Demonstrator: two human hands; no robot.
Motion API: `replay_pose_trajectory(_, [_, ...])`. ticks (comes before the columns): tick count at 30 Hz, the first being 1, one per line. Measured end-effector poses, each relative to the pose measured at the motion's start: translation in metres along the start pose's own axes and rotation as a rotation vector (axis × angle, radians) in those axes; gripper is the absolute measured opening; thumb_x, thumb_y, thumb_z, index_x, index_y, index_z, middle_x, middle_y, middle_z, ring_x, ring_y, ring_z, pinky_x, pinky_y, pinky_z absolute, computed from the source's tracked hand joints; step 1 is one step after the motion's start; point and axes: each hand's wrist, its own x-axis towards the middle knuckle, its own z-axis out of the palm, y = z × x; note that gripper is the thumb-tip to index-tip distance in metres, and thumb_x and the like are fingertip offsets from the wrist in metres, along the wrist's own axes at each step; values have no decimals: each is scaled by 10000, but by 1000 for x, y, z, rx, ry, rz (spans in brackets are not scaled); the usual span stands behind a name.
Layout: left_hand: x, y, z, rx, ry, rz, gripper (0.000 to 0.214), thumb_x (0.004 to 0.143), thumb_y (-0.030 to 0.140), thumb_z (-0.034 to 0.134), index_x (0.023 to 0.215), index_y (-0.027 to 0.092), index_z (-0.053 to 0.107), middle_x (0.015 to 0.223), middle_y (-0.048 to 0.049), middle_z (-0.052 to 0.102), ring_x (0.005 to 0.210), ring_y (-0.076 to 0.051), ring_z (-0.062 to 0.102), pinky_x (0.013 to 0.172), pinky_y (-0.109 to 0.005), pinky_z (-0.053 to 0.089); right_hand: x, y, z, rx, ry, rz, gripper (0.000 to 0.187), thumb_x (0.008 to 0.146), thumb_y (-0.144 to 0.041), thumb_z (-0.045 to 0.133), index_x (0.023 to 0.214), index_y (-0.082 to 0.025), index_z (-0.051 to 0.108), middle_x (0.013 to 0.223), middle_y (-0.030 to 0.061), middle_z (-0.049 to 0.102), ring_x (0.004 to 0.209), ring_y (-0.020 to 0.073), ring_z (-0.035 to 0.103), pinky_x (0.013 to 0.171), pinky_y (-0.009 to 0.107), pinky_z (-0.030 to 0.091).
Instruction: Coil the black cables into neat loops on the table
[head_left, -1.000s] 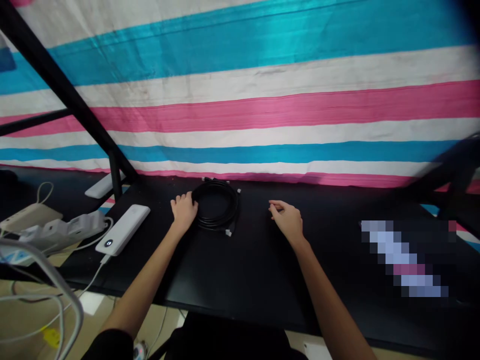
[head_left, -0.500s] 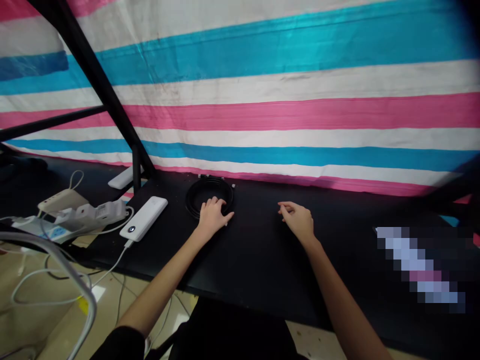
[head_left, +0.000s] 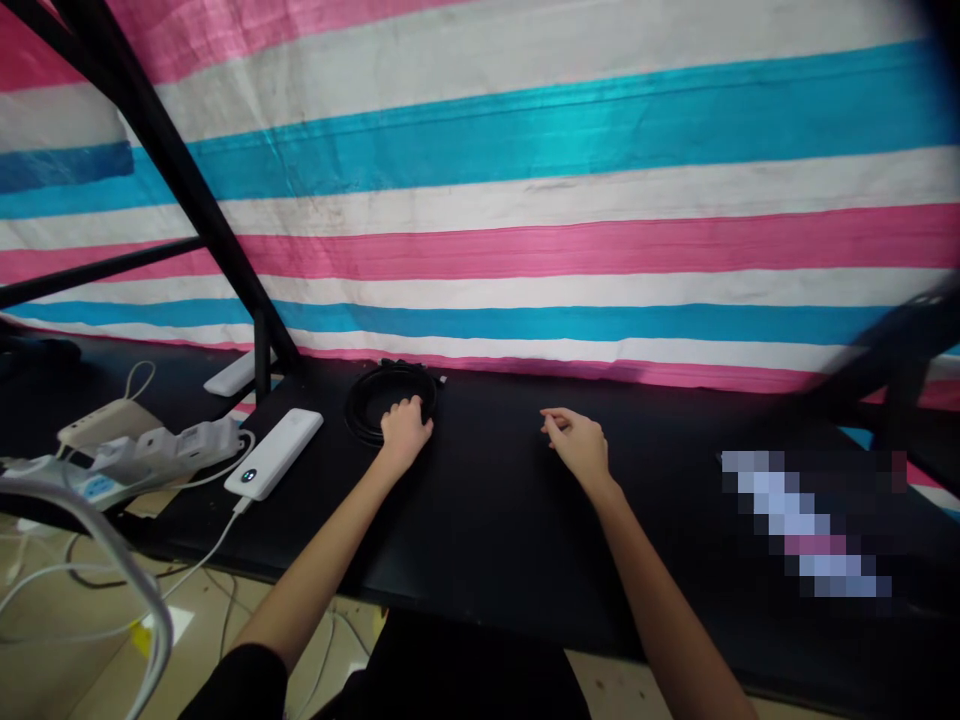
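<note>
A coiled black cable (head_left: 358, 405) lies at the back of the black tabletop, its small plug (head_left: 442, 379) poking out on the right. My left hand (head_left: 405, 428) rests over the near right side of the coil, fingers curled down around it and thumb drawn in. Part of the coil is hidden under that hand. Farther right, my right hand (head_left: 577, 440) hovers just over or rests on the bare tabletop, apart from the cable. Its fingers are bent and the thumb meets the index finger, with nothing visible between them.
Left of the coil lies a white power bank (head_left: 275, 455) with a white cable plugged in. Beyond are a power strip (head_left: 180, 455) with chargers and another white power bank (head_left: 231, 373). Black frame bars (head_left: 187, 190) stand before a striped sheet (head_left: 525, 240). A blurred-out item (head_left: 802, 525) lies right.
My left thumb and fingers have closed in on the cable coil. My right hand keeps nearly the same pose. The view has tilted up and shifted slightly right.
</note>
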Motion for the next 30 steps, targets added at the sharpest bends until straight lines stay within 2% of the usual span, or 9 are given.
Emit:
replay_pose_trajectory(8, [0,-27,-11,-81,55,-16,221,841,226,477,978,205,651,1057,-105,639,989,-254,606,773,-323,483,-1,-2,1,3,-22,-38,277,792,-340,484,958,-271,696,817,-10,722,637,156,653,618,269,433])
replay_pose_trajectory(14, [3,-42,-30,-252,240,-136,350,923,310,322,1179,190,528,1084,-136,651,987,-289,616,775,-374,471,0,-2,1,-14,-28,-25,281,796,-351,483,960,-268,696,824,-5,722,634,158,653,609,272,429])
replay_pose_trajectory(18, [11,-63,-50,-373,328,-159,398,932,356,267,1201,175,499,1104,-155,643,1005,-287,610,810,-388,457,0,-2,1,-25,-44,-21,283,796,-349,477,958,-272,696,825,-14,721,629,153,650,603,268,428])
replay_pose_trajectory(21, [15,-73,-56,-486,241,-47,401,907,401,334,1119,152,566,966,-108,695,866,-226,654,767,-316,481,-1,-2,2,-29,-58,-26,284,790,-347,481,952,-267,699,839,-9,720,627,151,648,602,267,429])
replay_pose_trajectory(25, [12,-66,-43,-567,88,115,350,830,427,472,902,154,679,821,-47,715,762,-186,653,720,-259,479,-2,-3,3,-35,-78,-35,275,781,-335,493,948,-265,700,821,-7,720,627,153,646,609,269,429])
replay_pose_trajectory(28, [11,-56,-27,-586,51,127,322,798,418,505,742,166,697,745,-35,707,747,-196,642,698,-260,466,-2,-3,2,-41,-91,-32,269,784,-327,495,947,-262,699,801,-8,720,624,153,646,605,267,428])
replay_pose_trajectory(30, [11,-52,-20,-606,41,105,297,788,399,517,720,170,693,735,-34,708,731,-196,640,668,-255,459,-2,-3,1,-44,-94,-26,270,793,-326,490,953,-261,696,797,-9,720,622,151,646,603,264,427])
